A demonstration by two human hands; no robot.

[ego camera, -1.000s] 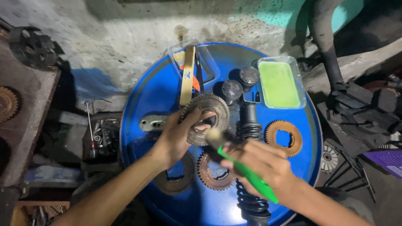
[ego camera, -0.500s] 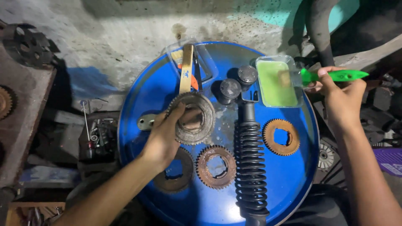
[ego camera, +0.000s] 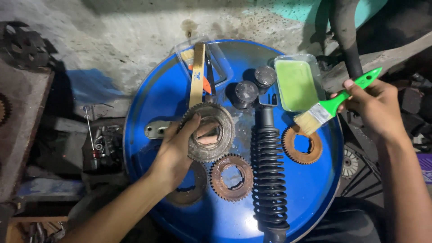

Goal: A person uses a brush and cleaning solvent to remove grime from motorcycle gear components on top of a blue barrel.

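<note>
Gripping a rusty gear (ego camera: 210,132) mid-drum (ego camera: 148,103), the left hand (ego camera: 176,150) closes around it; the right hand (ego camera: 375,108) pinches a green paintbrush (ego camera: 335,102) near the drum's right edge.

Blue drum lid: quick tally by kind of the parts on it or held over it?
On the blue drum lid:
Rusty gears: 4, one held by the left hand, three lying flat
Black coil shock absorber: 1
Dark round caps: 2
Green-filled tray: 1
Green-handled brush, held by the right hand: 1
Metal bracket: 1
Total: 10
</note>
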